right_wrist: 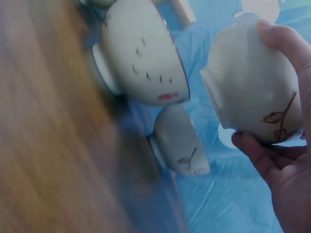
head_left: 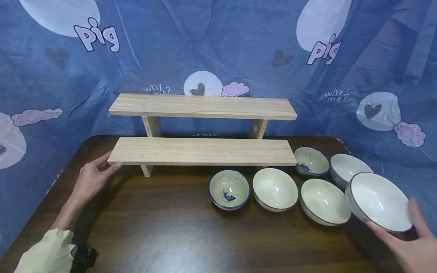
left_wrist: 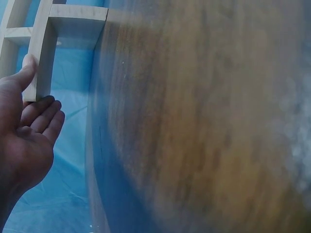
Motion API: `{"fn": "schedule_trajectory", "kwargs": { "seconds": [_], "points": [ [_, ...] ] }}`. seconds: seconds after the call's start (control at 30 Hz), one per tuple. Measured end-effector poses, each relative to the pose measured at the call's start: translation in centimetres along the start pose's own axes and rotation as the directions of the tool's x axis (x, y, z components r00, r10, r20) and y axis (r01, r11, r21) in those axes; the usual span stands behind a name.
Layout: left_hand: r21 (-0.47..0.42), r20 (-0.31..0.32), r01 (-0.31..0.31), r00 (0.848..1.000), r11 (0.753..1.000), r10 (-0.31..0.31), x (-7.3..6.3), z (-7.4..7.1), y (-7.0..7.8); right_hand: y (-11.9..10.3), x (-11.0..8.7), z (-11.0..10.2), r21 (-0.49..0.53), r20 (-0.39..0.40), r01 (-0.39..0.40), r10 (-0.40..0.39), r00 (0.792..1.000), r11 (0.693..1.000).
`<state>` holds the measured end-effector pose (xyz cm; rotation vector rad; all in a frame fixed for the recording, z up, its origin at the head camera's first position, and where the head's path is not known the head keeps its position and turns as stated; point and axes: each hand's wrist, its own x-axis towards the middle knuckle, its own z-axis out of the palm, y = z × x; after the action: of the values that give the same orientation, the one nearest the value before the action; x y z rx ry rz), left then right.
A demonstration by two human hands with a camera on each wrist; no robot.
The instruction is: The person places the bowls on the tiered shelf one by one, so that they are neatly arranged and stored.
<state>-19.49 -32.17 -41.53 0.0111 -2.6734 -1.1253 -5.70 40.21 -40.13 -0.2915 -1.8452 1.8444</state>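
Observation:
A two-tier wooden shelf [head_left: 201,151] stands at the back of the table. My left hand [head_left: 92,178] grips the left end of its lower board; the left wrist view shows the thumb on one face of the board [left_wrist: 41,63] and the fingers at the other. At the far right, my right hand [head_left: 409,239] holds a white bowl [head_left: 380,201] by its side, off the table. Brown leaves are painted on the outside of that bowl [right_wrist: 252,82] in the right wrist view. Beside it stand a cream bowl [head_left: 324,201] and another white bowl [head_left: 348,167].
Left of those are a white bowl [head_left: 274,187] and a speckled, blue-rimmed bowl [head_left: 228,187] with a fish drawing. A similar speckled bowl [head_left: 311,161] stands by the shelf's right end. Blue printed cloth [head_left: 218,45] hangs behind the dark wooden table [head_left: 170,227].

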Motion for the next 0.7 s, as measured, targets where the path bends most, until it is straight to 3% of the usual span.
{"fn": "schedule_trajectory", "kwargs": {
  "seconds": [0.03,0.07,0.1,0.2,0.53,0.7],
  "points": [
    [0.0,-0.001,-0.001,1.0,1.0,0.001,0.0,0.0,0.0,-0.2,-0.2,0.6,-0.161,-0.061,0.029,-0.039,0.997,0.987],
    [-0.001,0.0,-0.001,1.0,1.0,0.001,0.0,0.0,0.0,-0.4,-0.4,1.2,-0.304,-0.111,0.039,-0.076,0.991,0.952],
    [0.0,-0.001,-0.002,1.0,1.0,0.002,0.0,0.0,0.0,-0.6,-0.4,1.4,-0.308,-0.102,0.038,-0.073,0.992,0.951],
    [0.005,-0.001,-0.003,1.0,1.0,0.003,0.0,0.0,0.0,-1.2,-0.5,2.3,-0.496,-0.069,0.065,-0.114,0.991,0.866],
    [0.023,-0.004,0.0,1.0,1.0,0.0,0.0,0.0,0.1,-2.0,0.0,3.9,-0.61,0.122,0.208,-0.168,0.978,0.765],
    [0.019,0.0,0.007,1.0,1.0,-0.007,0.0,-0.1,0.1,-2.3,0.5,5.4,-0.601,0.185,0.252,-0.175,0.967,0.758]
  ]
}}
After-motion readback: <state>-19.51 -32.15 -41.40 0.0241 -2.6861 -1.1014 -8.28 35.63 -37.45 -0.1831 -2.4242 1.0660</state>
